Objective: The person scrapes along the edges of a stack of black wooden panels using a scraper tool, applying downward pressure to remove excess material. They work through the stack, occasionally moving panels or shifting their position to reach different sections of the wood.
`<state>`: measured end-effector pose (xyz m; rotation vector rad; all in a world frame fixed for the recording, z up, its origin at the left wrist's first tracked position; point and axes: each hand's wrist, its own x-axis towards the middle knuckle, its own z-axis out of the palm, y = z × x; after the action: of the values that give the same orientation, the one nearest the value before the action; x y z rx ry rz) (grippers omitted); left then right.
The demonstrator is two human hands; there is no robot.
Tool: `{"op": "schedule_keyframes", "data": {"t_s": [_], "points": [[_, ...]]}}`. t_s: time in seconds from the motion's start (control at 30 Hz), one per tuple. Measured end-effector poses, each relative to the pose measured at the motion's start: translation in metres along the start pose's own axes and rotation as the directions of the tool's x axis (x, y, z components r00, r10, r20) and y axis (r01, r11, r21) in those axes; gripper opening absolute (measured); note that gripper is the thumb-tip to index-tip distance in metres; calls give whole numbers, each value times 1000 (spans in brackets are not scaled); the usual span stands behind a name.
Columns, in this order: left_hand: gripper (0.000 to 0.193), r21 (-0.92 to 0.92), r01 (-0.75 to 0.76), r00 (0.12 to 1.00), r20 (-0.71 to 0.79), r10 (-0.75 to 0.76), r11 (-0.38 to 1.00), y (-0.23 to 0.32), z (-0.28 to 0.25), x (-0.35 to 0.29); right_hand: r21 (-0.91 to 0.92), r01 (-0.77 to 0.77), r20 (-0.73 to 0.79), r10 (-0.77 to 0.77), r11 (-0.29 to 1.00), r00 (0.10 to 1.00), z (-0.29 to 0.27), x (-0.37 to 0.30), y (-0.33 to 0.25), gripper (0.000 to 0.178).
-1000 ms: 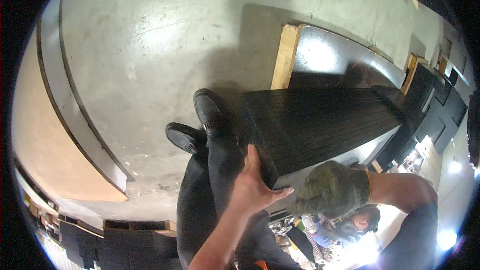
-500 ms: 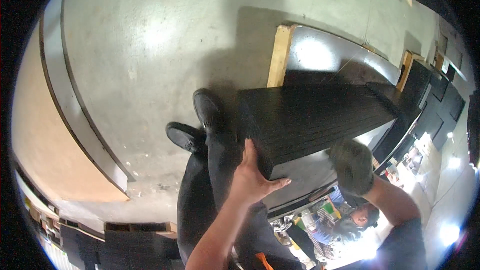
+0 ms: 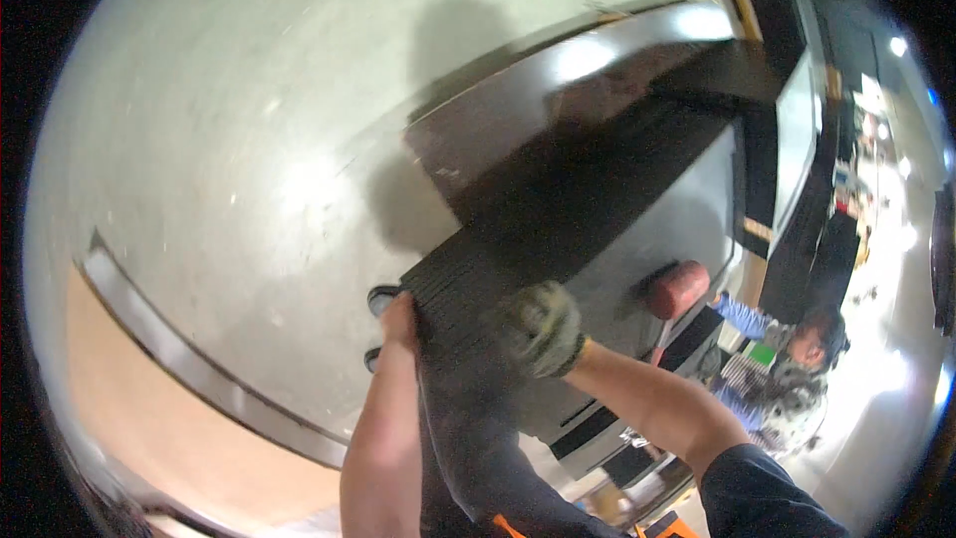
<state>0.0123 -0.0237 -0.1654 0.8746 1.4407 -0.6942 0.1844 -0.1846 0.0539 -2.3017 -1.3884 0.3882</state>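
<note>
A long stack of black boards [image 3: 568,204] with ridged edges stretches from my lap toward the far right. At its near left end my bare left hand [image 3: 400,322] presses round the corner, its fingers partly hidden. My right hand [image 3: 546,331], in a grey-green knit glove, has its fingers curled against the near side of the same stack. The glove is somewhat blurred. To the right of it a mallet [image 3: 679,289] with a dull red head rests on a grey surface [image 3: 637,249], its pale handle pointing toward me.
A dark, shiny panel [image 3: 498,130] lies beyond the stack. On the left is a tan board [image 3: 179,379] with a grey edge strip. More black boards [image 3: 772,30] stand at the far right. Another person [image 3: 787,359] is at the right, near cluttered shelves.
My view has turned, and the stack now reaches closer to my lap. My left hand's spread fingers have closed round its end. The gloved hand has moved left onto the stack; the mallet shows.
</note>
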Motion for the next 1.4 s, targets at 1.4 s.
{"op": "schedule_keyframes", "data": {"t_s": [1.4], "points": [[34,677,-729,600,705,378,-107,104,11,-215,713,-684,-594,389,-151,-705,27,-136,-182,25]]}}
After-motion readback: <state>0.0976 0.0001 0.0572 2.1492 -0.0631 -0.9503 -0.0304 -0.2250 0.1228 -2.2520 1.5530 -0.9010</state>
